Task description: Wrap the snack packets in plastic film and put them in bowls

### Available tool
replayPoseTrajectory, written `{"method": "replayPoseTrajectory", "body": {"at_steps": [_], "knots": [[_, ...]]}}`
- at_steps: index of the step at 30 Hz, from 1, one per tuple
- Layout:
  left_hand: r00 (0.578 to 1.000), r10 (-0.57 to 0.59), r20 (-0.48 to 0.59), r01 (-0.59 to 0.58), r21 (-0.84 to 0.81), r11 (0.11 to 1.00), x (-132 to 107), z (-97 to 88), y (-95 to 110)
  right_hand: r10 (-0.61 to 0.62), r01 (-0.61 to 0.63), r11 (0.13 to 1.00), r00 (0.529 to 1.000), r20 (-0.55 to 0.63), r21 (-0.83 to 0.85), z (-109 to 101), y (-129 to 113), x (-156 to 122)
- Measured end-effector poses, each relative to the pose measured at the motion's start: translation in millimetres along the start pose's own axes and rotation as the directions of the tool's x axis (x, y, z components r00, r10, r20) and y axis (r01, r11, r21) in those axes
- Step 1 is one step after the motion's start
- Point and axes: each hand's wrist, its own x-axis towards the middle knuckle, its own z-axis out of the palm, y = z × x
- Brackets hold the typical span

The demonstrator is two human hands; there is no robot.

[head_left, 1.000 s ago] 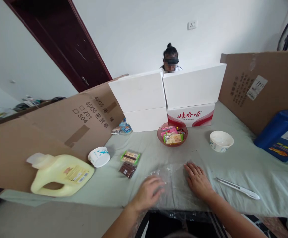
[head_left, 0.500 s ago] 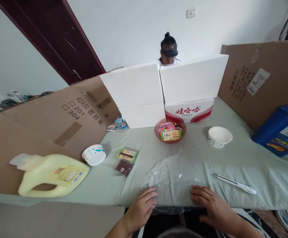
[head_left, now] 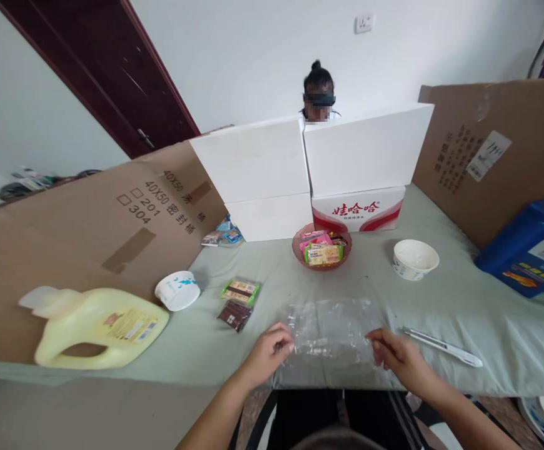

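Note:
A clear plastic sheet (head_left: pixel 331 325) lies spread over the cloth in front of me, its edges creased and shiny; whether it is a bag I cannot tell. My left hand (head_left: pixel 272 347) pinches its left edge with curled fingers. At the opposite edge, my right hand (head_left: pixel 396 356) is closed on the plastic between thumb and fingers. A white utility knife (head_left: pixel 443 347) rests just right of my right hand. Beyond my left hand lie a brown snack packet (head_left: pixel 235 315) and a green-edged biscuit packet (head_left: pixel 240 292).
A pink glass bowl (head_left: pixel 321 265) of snacks stands before the stacked white boxes (head_left: pixel 366 150). Paper bowls are at left (head_left: pixel 178 290) and right (head_left: pixel 416 259). A yellow jug (head_left: pixel 134 325) lies left, a blue jug (head_left: pixel 532 250) right. Cardboard walls (head_left: pixel 84 219) flank the table; a person (head_left: pixel 319 94) sits behind.
Both hands have gone from lying flat near the table edge to pinching the plastic's sides. The plastic has shifted, its lower end now up on the cloth instead of hanging over the edge.

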Motion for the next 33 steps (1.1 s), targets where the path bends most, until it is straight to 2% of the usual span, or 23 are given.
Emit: {"method": "replayPoseTrajectory", "body": {"at_steps": [2,5,8,12,17,22,24,28,33], "knots": [[0.985,-0.109,-0.136,0.103,-0.045,0.994,20.3,8.1,-9.2,0.009,-0.005,1.0,0.994,-0.111,0.03,5.0,7.0,24.3],[0.906,-0.264,-0.33,0.261,-0.054,0.964,43.7,22.6,-22.0,-0.013,0.016,1.0,0.975,-0.221,0.011,11.8,14.7,56.2],[0.861,-0.285,-0.422,0.346,0.076,0.935,51.5,36.9,-29.4,-0.017,-0.013,0.995,0.956,-0.292,-0.102,16.7,20.7,71.5],[0.85,-0.231,-0.474,0.363,0.208,0.908,47.4,52.6,-35.0,0.009,-0.083,0.98,0.928,-0.373,-0.184,21.8,25.9,71.2],[0.845,-0.142,-0.516,0.295,0.227,0.928,44.3,60.4,-42.3,0.035,-0.155,0.958,0.898,-0.438,-0.242,26.4,26.3,69.7],[0.832,-0.14,-0.537,0.304,0.23,0.925,45.2,60.6,-47.5,0.004,-0.157,0.917,0.923,-0.386,-0.367,27.2,24.4,69.4],[0.827,-0.148,-0.542,0.317,0.232,0.919,45.5,60.9,-48.4,-0.011,-0.167,0.879,0.93,-0.368,-0.447,25.6,22.8,68.6],[0.833,-0.152,-0.532,0.34,0.275,0.899,46.8,62.2,-47.7,0.029,-0.291,0.737,0.915,-0.402,-0.61,22.9,19.9,70.0],[0.845,-0.171,-0.507,0.384,0.351,0.854,48.8,55.7,-44.3,0.055,-0.347,0.65,0.909,-0.413,-0.677,27.1,19.6,75.4]]}}
